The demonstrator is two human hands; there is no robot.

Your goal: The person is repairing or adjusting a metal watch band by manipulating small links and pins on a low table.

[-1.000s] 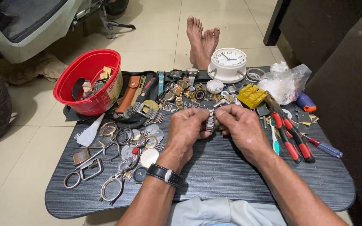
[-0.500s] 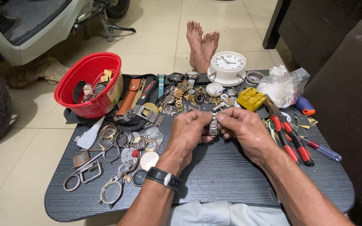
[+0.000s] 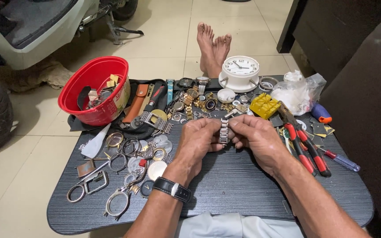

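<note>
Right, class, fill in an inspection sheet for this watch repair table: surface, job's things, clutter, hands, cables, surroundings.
Surface: dark grained tabletop, bare near the front edge.
Job's things: metal watch bracelet, held upright between both hands.
Clutter: red bowl of parts, white clock, yellow block, red-handled pliers, watch cases and rings at left.
Hands: left hand and right hand pinch the bracelet; left wrist wears a black watch.
Cables: nothing seen.
Surroundings: tiled floor, bare feet beyond the table, a scooter.

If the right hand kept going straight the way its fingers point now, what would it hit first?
The right hand points left across the table, fingers on the metal watch band. Past the band it would meet the left hand almost at once, since both pinch the same band.
</note>
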